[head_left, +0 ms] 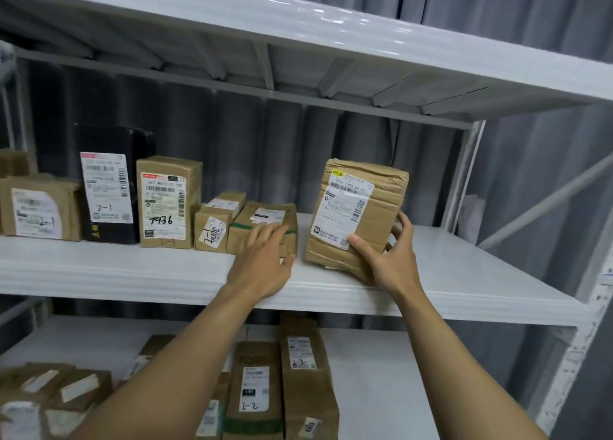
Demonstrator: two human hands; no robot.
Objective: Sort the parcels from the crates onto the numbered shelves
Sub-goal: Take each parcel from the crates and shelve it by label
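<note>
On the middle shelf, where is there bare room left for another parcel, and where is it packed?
Bare: the middle shelf from the cardboard parcel, gripped by the right hand, to the right upright post; also the front strip before the row. Crowded: the left half, black parcel through green-taped parcel under the left hand, side by side.

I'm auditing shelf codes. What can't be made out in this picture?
- Tilted parcel in the right hand: head view, label print too small.
- Green-taped parcel: front partly covered by the left hand.
- Lower-left parcels: blurred, cut by the frame edge.
- Crates: outside the head view.
</note>
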